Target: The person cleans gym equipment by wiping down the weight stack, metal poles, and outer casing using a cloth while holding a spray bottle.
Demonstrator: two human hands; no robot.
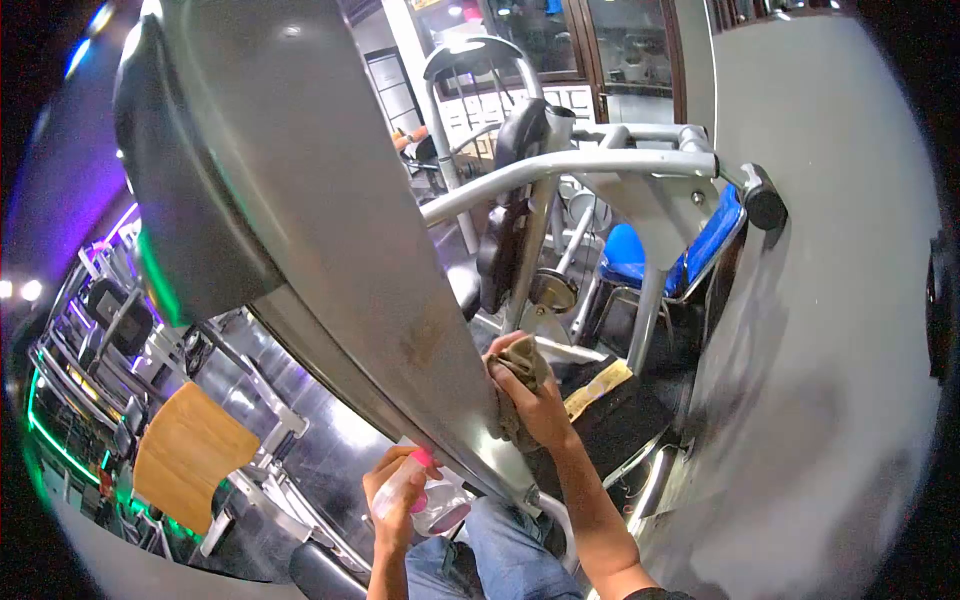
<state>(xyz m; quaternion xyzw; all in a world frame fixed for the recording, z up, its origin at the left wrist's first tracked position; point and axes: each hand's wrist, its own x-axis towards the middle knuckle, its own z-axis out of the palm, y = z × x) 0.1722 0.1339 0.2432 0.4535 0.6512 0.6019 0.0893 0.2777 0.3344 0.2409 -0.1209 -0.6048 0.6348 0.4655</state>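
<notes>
My left hand (395,490) is wrapped round a clear spray bottle (445,512) with a pink spray head, low in the view above my jeans. My right hand (535,400) grips a crumpled olive-brown cloth (522,362) at the right edge of a tall grey machine panel (330,200). Part of the cloth hangs down beside the panel's lower end and seems to touch it. A darker smudge marks the panel's surface left of the cloth. The bottle is just in front of the panel's lower edge; my fingers hide part of it.
Silver tubing (590,165) of a gym machine with black pads runs behind the panel. A blue chair (712,235) stands against the grey wall (830,300) on the right. A yellow strip (597,390) lies on a black surface. To the left is a wooden board (190,455) among more gym machines.
</notes>
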